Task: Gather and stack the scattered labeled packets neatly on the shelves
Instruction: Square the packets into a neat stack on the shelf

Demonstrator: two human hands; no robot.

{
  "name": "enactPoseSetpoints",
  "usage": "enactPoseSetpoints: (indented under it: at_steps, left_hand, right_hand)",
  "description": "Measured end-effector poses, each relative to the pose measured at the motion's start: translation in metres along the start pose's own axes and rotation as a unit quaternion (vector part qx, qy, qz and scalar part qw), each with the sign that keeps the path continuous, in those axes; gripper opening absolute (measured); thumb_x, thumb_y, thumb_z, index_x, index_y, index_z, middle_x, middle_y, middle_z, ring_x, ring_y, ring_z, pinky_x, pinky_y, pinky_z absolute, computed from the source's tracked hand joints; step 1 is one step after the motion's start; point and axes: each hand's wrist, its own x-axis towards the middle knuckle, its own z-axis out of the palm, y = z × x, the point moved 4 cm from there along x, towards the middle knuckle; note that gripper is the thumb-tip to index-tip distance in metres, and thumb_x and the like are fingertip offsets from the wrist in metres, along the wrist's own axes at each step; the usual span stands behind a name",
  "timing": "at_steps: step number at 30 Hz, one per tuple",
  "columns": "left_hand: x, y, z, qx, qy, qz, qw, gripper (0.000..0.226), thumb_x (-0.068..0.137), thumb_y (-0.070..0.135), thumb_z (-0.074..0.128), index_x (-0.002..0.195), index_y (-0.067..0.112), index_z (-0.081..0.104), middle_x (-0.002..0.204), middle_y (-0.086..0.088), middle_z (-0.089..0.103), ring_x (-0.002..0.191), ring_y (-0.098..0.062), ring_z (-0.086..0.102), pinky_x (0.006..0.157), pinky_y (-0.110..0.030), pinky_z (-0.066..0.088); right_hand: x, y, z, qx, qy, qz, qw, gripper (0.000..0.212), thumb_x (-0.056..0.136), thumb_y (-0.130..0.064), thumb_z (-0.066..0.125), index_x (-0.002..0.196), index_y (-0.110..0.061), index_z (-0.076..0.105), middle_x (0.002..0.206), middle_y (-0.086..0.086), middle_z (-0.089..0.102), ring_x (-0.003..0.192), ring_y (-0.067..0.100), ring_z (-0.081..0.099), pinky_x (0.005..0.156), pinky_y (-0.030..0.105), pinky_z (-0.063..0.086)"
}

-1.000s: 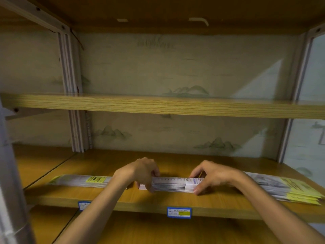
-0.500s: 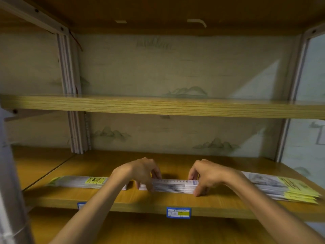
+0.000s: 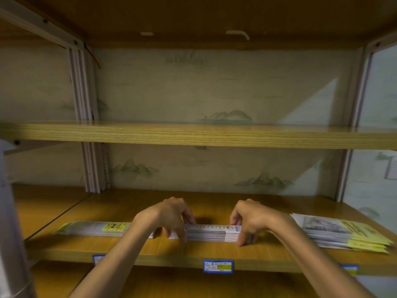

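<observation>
My left hand [image 3: 171,218] and right hand [image 3: 250,221] grip the stack [image 3: 208,233] between them, fingers curled over its ends, on the shelf [image 3: 129,248]; more packets [image 3: 343,233] right of my right hand.

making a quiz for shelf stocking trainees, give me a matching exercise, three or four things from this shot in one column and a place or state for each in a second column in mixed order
Things
1. middle stack
2. right stack
3. blue tag
4. upper shelf

Places or states
A. stuck on the front edge of the lower shelf
B. fanned out, yellow ends pointing right, no hand on it
C. held at both ends by the left hand and right hand
D. above the hands, nothing seen on it

Pairs: 1-C, 2-B, 3-A, 4-D
</observation>
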Motion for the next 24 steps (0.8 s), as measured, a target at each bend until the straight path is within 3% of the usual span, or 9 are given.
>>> enactPoseSetpoints:
  at_steps: [13, 24]
  left_hand:
    - [0.001, 0.000, 0.001, -0.001, -0.014, 0.008, 1.000, 0.054, 0.075, 0.013, 0.085, 0.124, 0.026, 0.067, 0.112, 0.012, 0.060, 0.088, -0.018, 0.066, 0.058, -0.019, 0.054]
    - [-0.003, 0.010, -0.005, 0.022, -0.070, 0.013, 0.997, 0.064, 0.078, 0.003, 0.080, 0.134, 0.025, 0.060, 0.128, 0.006, 0.054, 0.106, -0.024, 0.062, 0.064, -0.024, 0.059]
  right_hand:
    - [0.000, 0.000, 0.000, 0.020, 0.004, 0.018, 1.000, 0.043, 0.072, -0.003, 0.084, 0.107, -0.015, 0.063, 0.109, 0.005, 0.065, 0.085, 0.021, 0.071, 0.069, 0.031, 0.063]
    - [-0.007, -0.002, -0.005, 0.031, -0.028, 0.021, 0.999, 0.049, 0.071, -0.004, 0.085, 0.114, -0.014, 0.061, 0.114, 0.006, 0.064, 0.086, 0.021, 0.071, 0.068, 0.028, 0.062]
